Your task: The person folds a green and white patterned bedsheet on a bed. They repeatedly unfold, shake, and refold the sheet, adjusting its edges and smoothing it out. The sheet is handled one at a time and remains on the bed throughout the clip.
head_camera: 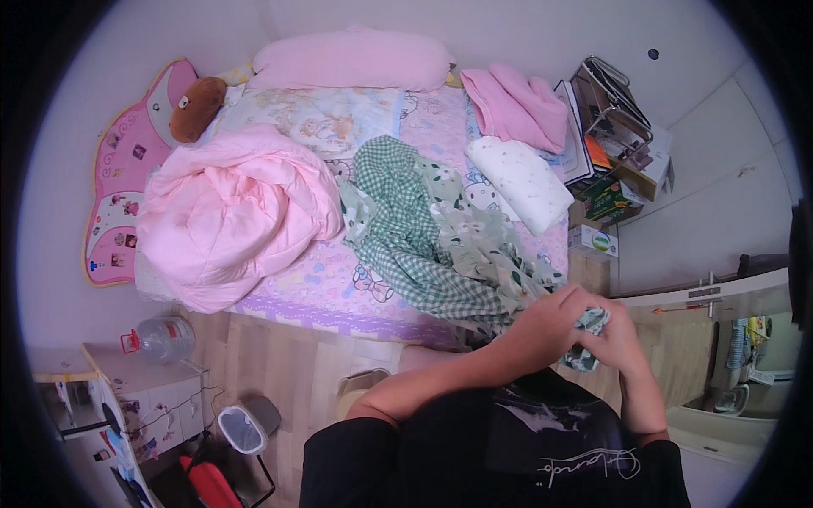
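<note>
A green gingham and floral duvet cover [438, 241] stretches in crumpled folds from the middle of the bed down to its front right edge. Both hands grip its near end, close to my body. My left hand [556, 320] is closed around the bunched cloth, with its back turned to me. Beside it, my right hand [613, 340] pinches the same gathered end, and a loose flap hangs below. Parts of the fingers are hidden in the fabric. To the left of the cover lies a heaped pink quilt [235, 216].
A white pillow [524, 184] and a folded pink blanket [514, 105] lie at the bed's right. A long pink bolster [356, 60] lines the wall. On the floor stand a waste bin [244, 428] and, by the desk, a red object [209, 482]. An open door [698, 295] is at right.
</note>
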A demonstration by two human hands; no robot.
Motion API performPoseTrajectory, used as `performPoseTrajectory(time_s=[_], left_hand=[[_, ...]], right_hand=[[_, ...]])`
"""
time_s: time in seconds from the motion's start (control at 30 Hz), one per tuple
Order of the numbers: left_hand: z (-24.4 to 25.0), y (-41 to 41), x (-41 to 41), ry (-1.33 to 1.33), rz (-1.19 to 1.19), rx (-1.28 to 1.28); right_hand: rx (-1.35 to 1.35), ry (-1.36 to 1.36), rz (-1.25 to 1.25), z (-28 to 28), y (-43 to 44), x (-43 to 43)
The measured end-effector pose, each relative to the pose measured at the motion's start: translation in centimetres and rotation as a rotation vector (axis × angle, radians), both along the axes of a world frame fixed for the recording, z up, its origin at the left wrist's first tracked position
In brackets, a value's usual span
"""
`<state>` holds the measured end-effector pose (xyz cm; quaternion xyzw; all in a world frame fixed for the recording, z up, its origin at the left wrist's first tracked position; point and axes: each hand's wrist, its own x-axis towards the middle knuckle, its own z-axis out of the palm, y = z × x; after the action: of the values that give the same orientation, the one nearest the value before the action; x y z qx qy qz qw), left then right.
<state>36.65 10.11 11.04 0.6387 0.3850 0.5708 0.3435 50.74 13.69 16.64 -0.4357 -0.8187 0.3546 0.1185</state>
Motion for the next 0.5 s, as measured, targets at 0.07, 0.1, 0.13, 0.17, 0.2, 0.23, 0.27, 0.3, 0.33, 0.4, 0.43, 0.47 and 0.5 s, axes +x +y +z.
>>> performPoseTrajectory(time_s=[0.07,0.1,0.13,0.17,0.2,0.23,0.27,0.3,0.33,0.4,0.43,0.47,0.5], left_hand=[[0.0,0.6,-0.5,-0.061,0.068,0.087],[-0.2,0.8,-0.9,-0.079,0.088,0.117],[-0.4,1.0,-1.2,-0.094,0.101,0.148],[-0.8,1.1,-1.6,-0.109,0.117,0.179],[-1.6,0.9,-2.0,-0.044,0.112,0.120],[-2.3,0.9,-2.6,0.034,0.089,0.124],[-3.2,1.0,-3.4,0.112,0.068,0.128],[-4.2,1.0,-4.1,0.190,0.043,0.135],[-5.8,0.6,-4.9,0.201,0.095,0.139],[-8.9,0.3,-6.7,0.196,0.102,0.063],[-10.0,0.4,-7.7,0.171,0.046,-0.016],[-11.3,0.5,-8.5,0.147,-0.013,-0.096],[-13.4,0.3,-9.7,0.095,-0.135,-0.243]], right_hand=[[0.074,-0.008,0.079,0.8,0.2,0.9],[0.111,-0.009,0.122,1.4,0.1,1.0],[0.175,-0.027,0.090,2.5,-0.3,0.8],[0.211,-0.050,0.100,3.4,-0.6,1.1],[0.250,-0.075,0.106,4.2,-0.9,1.9],[0.286,-0.097,0.103,5.0,-1.3,2.9],[0.329,-0.095,0.078,5.6,-1.9,3.8],[0.372,-0.092,0.047,6.2,-2.7,4.9],[0.415,-0.088,0.026,6.8,-3.3,5.6],[0.491,-0.057,-0.016,7.6,-4.5,7.1],[0.529,-0.055,-0.048,8.4,-5.4,7.2],[0.572,-0.052,-0.145,9.1,-6.6,6.7],[0.606,-0.002,-0.197,8.5,-6.6,6.0]])
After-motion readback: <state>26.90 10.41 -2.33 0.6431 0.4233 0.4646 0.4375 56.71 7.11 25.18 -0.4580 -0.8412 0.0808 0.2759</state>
